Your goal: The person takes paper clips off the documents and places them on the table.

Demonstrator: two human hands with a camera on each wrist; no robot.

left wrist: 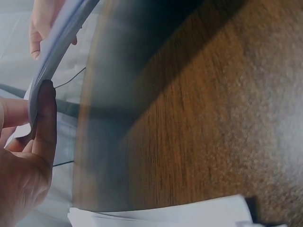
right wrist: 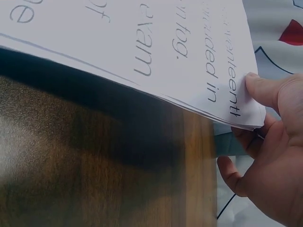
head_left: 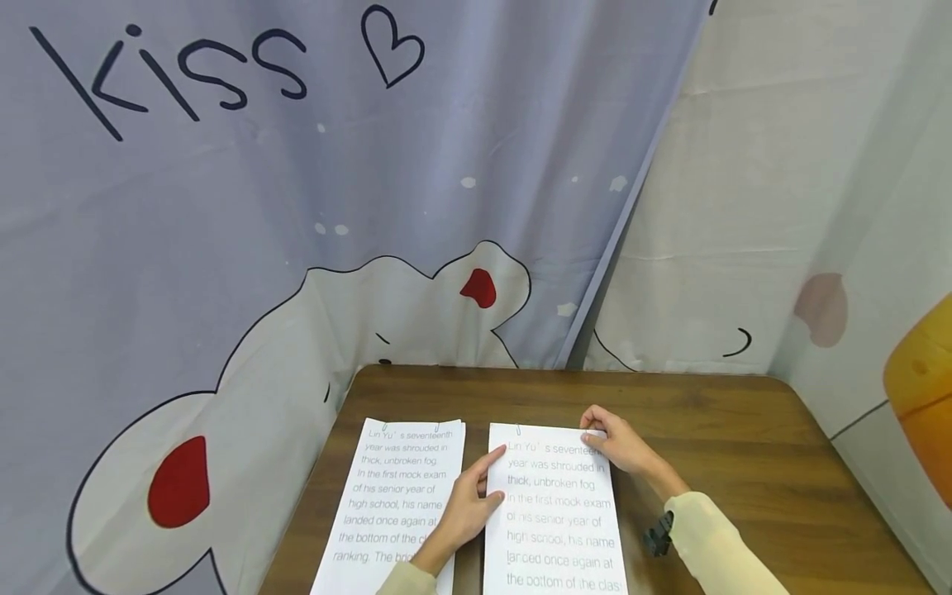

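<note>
A stack of printed paper sheets (head_left: pixel 550 512) is raised off the table between both hands. My left hand (head_left: pixel 467 506) grips its left edge; in the left wrist view, thumb and fingers (left wrist: pixel 46 125) lie on opposite faces of the sheets. At the top right corner, my right hand (head_left: pixel 621 442) pinches the same stack, the thumb (right wrist: pixel 265 90) on the printed face and other fingers beneath. One paper clip (head_left: pixel 518 430) shows at its top edge. Left of it lies a second printed stack (head_left: pixel 394 487) with two clips at the top, partly hidden by the left hand.
The brown wooden table (head_left: pixel 714 421) extends right of and behind the papers. A printed curtain (head_left: pixel 223 207) hangs beyond the table's far edge and along the left. A dark wrist device (head_left: pixel 658 535) sits at the right sleeve.
</note>
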